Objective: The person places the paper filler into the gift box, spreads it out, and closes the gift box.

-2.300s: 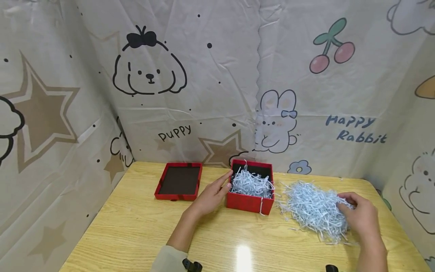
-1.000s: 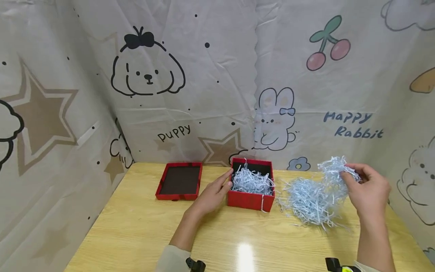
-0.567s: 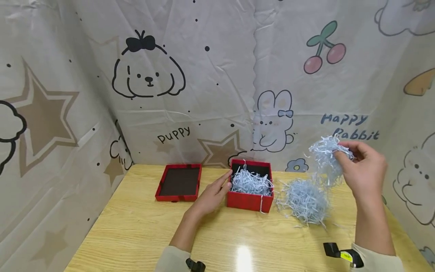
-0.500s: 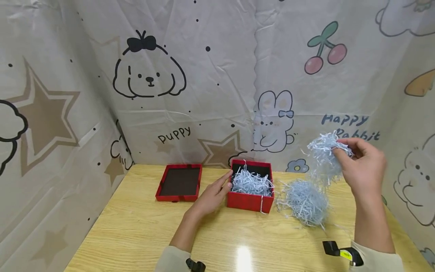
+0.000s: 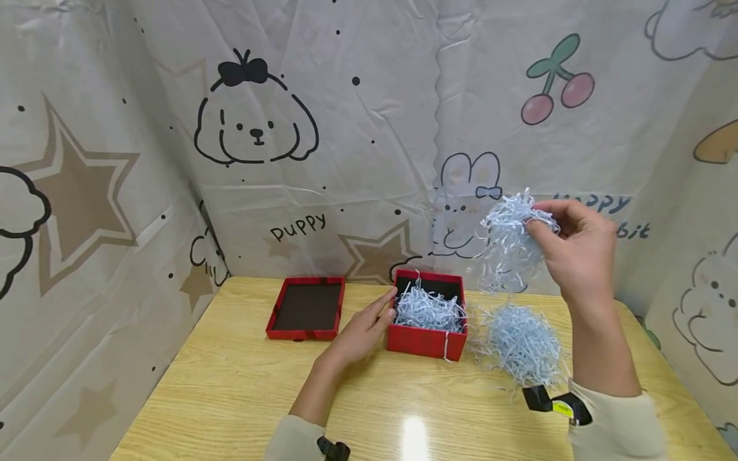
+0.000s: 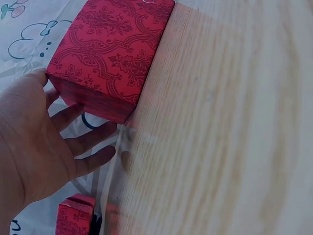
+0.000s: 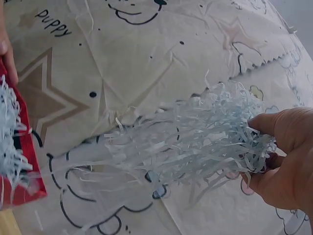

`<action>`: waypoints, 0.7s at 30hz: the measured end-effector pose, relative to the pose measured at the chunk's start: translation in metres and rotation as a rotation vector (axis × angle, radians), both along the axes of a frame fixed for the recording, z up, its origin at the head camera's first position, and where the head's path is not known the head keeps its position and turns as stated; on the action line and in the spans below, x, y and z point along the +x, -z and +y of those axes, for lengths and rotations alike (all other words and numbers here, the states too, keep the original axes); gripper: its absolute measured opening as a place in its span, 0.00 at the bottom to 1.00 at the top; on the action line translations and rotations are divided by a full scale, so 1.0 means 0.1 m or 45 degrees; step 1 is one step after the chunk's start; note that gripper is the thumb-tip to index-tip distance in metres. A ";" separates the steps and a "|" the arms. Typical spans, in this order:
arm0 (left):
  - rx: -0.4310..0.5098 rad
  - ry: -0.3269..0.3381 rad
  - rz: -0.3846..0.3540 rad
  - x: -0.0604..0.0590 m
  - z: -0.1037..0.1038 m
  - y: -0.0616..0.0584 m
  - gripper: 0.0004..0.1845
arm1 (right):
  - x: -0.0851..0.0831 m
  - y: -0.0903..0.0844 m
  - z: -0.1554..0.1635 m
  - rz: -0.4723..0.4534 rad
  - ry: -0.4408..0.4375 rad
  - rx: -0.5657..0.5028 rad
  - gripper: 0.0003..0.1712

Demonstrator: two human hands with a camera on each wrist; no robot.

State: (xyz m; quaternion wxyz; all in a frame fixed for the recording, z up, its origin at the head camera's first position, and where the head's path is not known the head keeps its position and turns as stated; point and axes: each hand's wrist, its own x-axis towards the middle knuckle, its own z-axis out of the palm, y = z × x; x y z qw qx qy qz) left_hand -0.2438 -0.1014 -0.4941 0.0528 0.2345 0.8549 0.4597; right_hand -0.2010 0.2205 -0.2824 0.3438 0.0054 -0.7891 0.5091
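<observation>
My right hand [image 5: 579, 250] pinches a loose clump of pale blue shredded paper [image 5: 510, 237] up in the air, to the right of a red box [image 5: 426, 342]. Strands trail down from the clump, as the right wrist view also shows. With its fingers extended, my left hand [image 5: 360, 333] touches the box's left side; in the left wrist view the fingers lie along the patterned wall [image 6: 107, 54]. More shredded paper [image 5: 429, 310] fills much of the open box, and one strand hangs over its front. Below the held clump, a smaller pile of shredded paper [image 5: 524, 346] lies on the table.
A red lid [image 5: 305, 307] with a dark inside lies upturned to the left of the box. The wooden table [image 5: 230, 397] backs onto a printed cloth [image 5: 375, 160] that also hangs at both sides. Stray strands lie between box and pile.
My right hand has taken a clump from the shredded paper pile, lifted it and carried it left towards the box. The pile has shrunk. My left hand stays at the box.
</observation>
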 end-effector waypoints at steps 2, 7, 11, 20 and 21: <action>0.002 -0.003 0.006 0.00 0.00 0.00 0.32 | -0.02 -0.03 -0.07 0.023 -0.043 -0.020 0.11; 0.005 -0.003 0.017 0.01 0.00 0.00 0.31 | -0.09 -0.02 -0.24 0.044 -0.131 -0.097 0.11; -0.004 -0.002 0.028 0.01 0.00 0.00 0.31 | -0.18 0.09 -0.37 0.032 -0.194 -0.137 0.11; -0.001 0.002 0.048 -0.01 -0.01 0.01 0.31 | -0.40 0.70 -0.56 -0.089 -0.296 -0.079 0.09; 0.001 0.003 0.051 -0.01 -0.01 0.01 0.31 | -0.42 0.79 -0.57 -0.104 -0.302 -0.076 0.09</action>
